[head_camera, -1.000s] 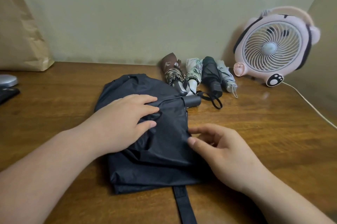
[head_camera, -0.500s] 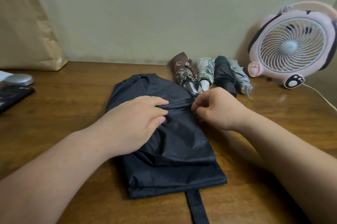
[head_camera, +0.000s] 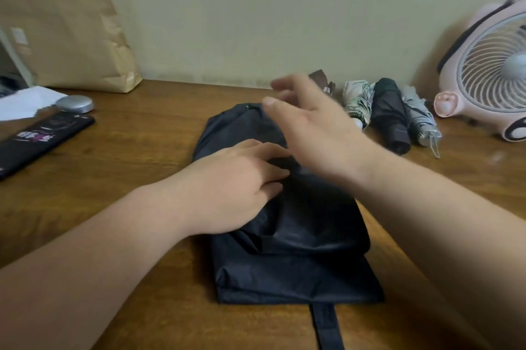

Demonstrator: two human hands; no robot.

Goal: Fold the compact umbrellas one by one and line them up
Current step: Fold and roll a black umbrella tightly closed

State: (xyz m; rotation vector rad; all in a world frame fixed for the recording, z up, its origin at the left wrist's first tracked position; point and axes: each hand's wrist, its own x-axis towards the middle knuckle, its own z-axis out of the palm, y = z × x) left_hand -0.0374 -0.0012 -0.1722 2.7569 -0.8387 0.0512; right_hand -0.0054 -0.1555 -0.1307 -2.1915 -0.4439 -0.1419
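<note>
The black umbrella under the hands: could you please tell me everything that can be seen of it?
The black umbrella lies flat on the wooden table, its thin, slightly shiny fabric gathered in loose flat folds, not yet rolled. A black strap sticks out from its near edge. The left hand presses on its middle; the blurred right hand hovers open over its far end, contact unclear.

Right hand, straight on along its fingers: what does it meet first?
Blurred right hand points back-left over the far end of the black fabric umbrella. Way looks free over brown wooden table; probably the pale wall first, depth unclear.
</note>
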